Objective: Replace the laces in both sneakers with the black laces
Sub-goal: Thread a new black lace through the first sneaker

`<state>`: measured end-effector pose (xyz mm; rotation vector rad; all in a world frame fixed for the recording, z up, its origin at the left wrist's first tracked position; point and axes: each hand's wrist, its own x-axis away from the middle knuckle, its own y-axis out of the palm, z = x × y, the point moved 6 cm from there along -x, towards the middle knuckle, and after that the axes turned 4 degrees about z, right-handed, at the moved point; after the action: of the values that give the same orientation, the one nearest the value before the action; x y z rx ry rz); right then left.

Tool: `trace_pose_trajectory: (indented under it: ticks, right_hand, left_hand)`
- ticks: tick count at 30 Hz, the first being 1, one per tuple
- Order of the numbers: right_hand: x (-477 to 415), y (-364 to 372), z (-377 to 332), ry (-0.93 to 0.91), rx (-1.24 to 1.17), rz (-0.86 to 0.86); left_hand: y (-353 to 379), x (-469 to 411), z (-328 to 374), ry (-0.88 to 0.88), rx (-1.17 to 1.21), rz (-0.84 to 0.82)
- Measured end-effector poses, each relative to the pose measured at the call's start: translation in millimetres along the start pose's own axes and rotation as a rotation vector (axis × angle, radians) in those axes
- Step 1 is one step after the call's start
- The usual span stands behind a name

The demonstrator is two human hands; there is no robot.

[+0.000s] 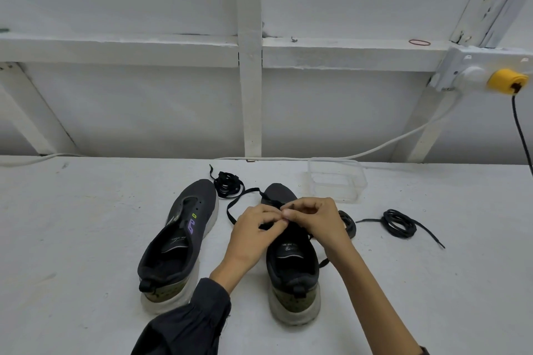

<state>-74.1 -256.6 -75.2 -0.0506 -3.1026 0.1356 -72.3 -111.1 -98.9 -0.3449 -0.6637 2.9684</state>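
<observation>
A dark gathered sleeve point(184, 326) covers the left forearm. Beyond it the left hand point(253, 229) and right hand point(315, 217) meet over the dark grey mesh sneaker with a pale sole point(294, 279), curled fingers point(300, 207) pinching a flat black lace point(230, 209) that loops away across the white worktop point(86, 225). The unlaced twin sneaker point(180, 239) (purple and green side marks) stands just beside. A bundled flat black lace point(227, 183) lies by the toes, and a coiled round black lace point(399, 223) lies well to the right.

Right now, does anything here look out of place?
Nothing spilled or damaged. One dark grey sneaker has bare eyelets and coiled black laces lie loose on the white table, fitting the task. Only a red rubber band on the wall ledge seems stray.
</observation>
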Motion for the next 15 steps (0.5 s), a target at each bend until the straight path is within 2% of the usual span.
trace_pose_trajectory:
  ticks: [4, 6, 9, 15]
  right_hand:
    - [-1, -1, -8, -0.072, 0.108, 0.021]
    - [-2, -3, -13, -0.102, 0.178, 0.03]
    - [-4, -5, -17, -0.13, 0.264, 0.038]
    - [-8, -3, -23, -0.17, 0.389, 0.027]
  left_hand:
    - [-9, 0, 11, 0.092, -0.002, 0.112]
    - [-5, 0, 18, 0.095, 0.123, 0.049]
    - [12, -2, 19, -0.012, 0.313, -0.112]
    - [21, -5, 14, -0.033, 0.293, -0.038]
